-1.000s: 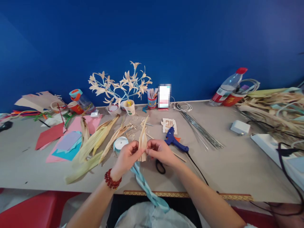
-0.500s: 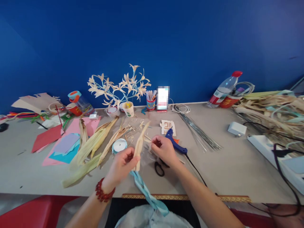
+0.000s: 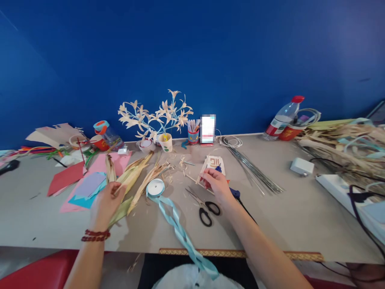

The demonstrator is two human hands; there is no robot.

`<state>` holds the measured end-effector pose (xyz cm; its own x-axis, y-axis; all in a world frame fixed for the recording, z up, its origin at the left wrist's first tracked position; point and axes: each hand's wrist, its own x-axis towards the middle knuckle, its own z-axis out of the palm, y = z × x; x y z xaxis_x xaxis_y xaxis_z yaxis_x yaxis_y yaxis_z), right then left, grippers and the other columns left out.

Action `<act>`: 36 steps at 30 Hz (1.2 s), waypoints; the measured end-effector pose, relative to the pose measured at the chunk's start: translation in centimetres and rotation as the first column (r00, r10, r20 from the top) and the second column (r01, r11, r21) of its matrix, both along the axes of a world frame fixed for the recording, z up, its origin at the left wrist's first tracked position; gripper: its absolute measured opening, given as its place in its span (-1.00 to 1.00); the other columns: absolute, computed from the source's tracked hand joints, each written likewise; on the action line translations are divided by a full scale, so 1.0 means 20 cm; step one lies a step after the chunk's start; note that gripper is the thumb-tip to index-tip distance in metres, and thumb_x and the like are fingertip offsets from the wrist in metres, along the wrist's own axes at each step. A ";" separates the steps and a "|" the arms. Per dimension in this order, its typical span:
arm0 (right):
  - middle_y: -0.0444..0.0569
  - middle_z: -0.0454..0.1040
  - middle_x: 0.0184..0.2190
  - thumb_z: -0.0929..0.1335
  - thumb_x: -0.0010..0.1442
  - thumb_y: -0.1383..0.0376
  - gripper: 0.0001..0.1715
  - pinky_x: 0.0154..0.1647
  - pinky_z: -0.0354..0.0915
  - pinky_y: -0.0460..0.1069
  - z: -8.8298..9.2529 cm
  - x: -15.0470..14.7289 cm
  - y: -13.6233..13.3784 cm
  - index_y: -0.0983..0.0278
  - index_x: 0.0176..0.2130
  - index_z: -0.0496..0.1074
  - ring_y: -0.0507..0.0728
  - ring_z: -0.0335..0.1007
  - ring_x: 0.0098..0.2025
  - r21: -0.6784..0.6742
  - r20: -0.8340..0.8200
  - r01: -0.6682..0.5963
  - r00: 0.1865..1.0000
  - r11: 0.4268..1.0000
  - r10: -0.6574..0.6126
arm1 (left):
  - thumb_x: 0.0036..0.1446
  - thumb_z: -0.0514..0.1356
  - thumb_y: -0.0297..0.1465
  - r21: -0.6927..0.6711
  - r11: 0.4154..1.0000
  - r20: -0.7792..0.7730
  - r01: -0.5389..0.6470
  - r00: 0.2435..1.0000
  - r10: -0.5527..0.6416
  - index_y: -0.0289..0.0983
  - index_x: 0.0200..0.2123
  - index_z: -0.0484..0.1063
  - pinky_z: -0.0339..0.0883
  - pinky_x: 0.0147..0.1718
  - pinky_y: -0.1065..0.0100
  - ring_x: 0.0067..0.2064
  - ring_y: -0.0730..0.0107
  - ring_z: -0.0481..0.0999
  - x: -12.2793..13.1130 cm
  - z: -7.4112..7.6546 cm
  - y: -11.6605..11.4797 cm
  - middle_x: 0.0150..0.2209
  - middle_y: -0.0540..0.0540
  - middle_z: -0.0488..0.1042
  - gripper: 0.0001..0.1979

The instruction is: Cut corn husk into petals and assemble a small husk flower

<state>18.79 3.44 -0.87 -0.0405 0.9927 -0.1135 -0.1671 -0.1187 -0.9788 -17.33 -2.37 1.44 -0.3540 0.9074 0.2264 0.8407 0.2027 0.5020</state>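
Hands (image 3: 106, 202) well apart over table (image 3: 294, 220)

A grey table (image 3: 300, 224) bears scissors (image 3: 202, 204), a ribbon spool (image 3: 155, 187), coloured paper (image 3: 90, 184), husks (image 3: 135, 173) and wires (image 3: 258, 171)

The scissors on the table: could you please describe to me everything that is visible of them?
The scissors have two black handle loops, plastic by their look, and slim metallic-looking blades that appear slightly parted. They lie flat on the grey table, blades pointing away from the person and to the left, loops nearer the person. The light-blue ribbon runs to their left; the right hand is beyond them, not touching.
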 end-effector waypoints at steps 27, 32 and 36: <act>0.07 0.52 -0.25 0.25 0.27 0.31 -0.81 -0.51 0.09 -0.05 0.09 0.01 -0.21 0.29 -0.26 0.44 0.17 0.50 -0.34 0.003 0.999 -0.326 -0.049 0.945 -0.020 | 0.16 0.16 -0.24 0.295 0.848 0.818 0.440 0.342 -0.462 -0.27 -0.23 0.30 0.33 -0.39 0.42 -0.44 0.50 0.41 0.85 -0.08 0.20 -0.43 0.01 0.43 -0.78; 0.07 0.53 -0.34 0.25 0.25 0.33 -0.81 -0.54 0.06 -0.03 0.05 0.02 -0.24 0.30 -0.29 0.44 0.19 0.51 -0.38 -0.029 0.981 -0.264 -0.190 0.964 -0.023 | 0.16 0.17 -0.24 0.289 0.845 0.817 0.450 0.344 -0.462 -0.28 -0.17 0.30 0.32 -0.44 0.44 -0.46 0.51 0.40 0.84 -0.10 0.19 -0.44 0.02 0.41 -0.75; 0.06 0.54 -0.39 0.29 0.16 0.34 -0.86 -0.50 0.11 -0.04 0.08 0.06 -0.23 0.28 -0.38 0.44 0.20 0.50 -0.34 -0.006 0.987 -0.270 -0.153 0.963 -0.037 | 0.17 0.17 -0.27 0.314 0.844 0.775 0.435 0.397 -0.493 -0.27 -0.16 0.31 0.33 -0.43 0.45 -0.45 0.50 0.42 0.84 -0.09 0.17 -0.43 0.03 0.42 -0.76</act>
<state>20.03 -1.06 0.72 -0.1540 0.9877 -0.0278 0.9881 0.1537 -0.0099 -0.45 1.02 -0.28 0.0712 0.9883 0.1350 0.0161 -0.1364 0.9905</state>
